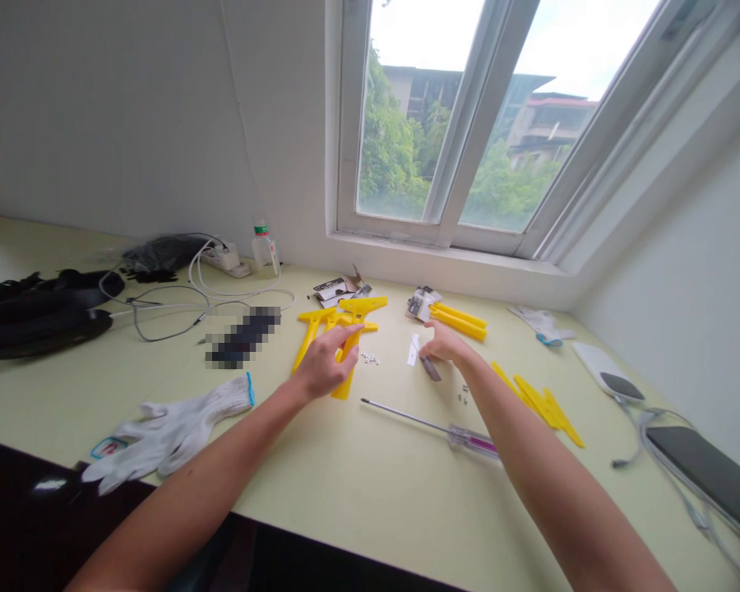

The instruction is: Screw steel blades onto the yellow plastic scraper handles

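Note:
My left hand [328,362] is closed around a yellow T-shaped plastic piece [344,385], whose wide crosspiece points away from me. Other yellow T-shaped pieces [308,337] lie just left of it, partly behind the hand. My right hand [445,342] reaches over the table with index finger and thumb apart. Right under its thumb is a dark grey flat strip [431,369]; whether they touch is unclear. A white strip [413,349] lies left of those fingertips. Between the hands are several small nuts [370,358]. A screwdriver [469,440] lies nearer me, its handle partly behind my right forearm.
Yellow tubes [460,321] and torn packaging [339,289] lie toward the window. Flat yellow pieces [546,403] and small metal parts [462,396] are at right, near a cabled phone [709,473]. White gloves [178,427] lie left; a bottle [264,251] stands by the wall.

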`<state>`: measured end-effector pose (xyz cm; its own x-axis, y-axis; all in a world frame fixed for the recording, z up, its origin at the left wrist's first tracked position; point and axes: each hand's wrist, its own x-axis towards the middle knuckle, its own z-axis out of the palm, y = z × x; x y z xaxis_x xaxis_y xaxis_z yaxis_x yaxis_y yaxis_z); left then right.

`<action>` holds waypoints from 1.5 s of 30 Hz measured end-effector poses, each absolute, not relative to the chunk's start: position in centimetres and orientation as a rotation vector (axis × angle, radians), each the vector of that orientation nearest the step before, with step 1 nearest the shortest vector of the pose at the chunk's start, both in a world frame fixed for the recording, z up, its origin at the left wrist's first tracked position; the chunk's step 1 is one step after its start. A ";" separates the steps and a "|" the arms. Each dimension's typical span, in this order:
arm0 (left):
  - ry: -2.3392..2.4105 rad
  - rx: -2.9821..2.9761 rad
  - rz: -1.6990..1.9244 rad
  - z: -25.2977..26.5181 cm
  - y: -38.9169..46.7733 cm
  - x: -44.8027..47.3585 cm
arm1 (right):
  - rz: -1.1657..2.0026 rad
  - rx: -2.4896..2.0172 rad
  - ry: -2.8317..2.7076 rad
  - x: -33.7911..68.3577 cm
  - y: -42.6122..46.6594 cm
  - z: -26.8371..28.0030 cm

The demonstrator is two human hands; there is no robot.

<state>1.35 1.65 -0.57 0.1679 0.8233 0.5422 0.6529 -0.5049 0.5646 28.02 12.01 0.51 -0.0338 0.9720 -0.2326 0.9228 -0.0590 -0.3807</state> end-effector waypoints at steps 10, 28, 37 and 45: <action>1.389 2.256 1.205 -0.6 1.4 1.6 | 0.603 -2.135 -2.049 27.7 12.4 -0.7; 1.358 2.256 1.138 -0.8 1.2 2.0 | 1.042 -2.004 -1.854 29.2 11.7 0.5; 1.260 2.199 1.133 -0.7 0.8 2.3 | 0.996 -1.809 -1.816 31.0 11.8 0.0; 0.749 1.225 1.018 0.1 0.5 3.5 | 0.873 -1.487 -1.857 31.7 9.3 4.1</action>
<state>3.51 0.46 0.14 0.3874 0.9200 0.0601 -0.2161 0.0272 0.9760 31.69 9.29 4.10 -0.1944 0.9797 0.0500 0.5866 0.1570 -0.7945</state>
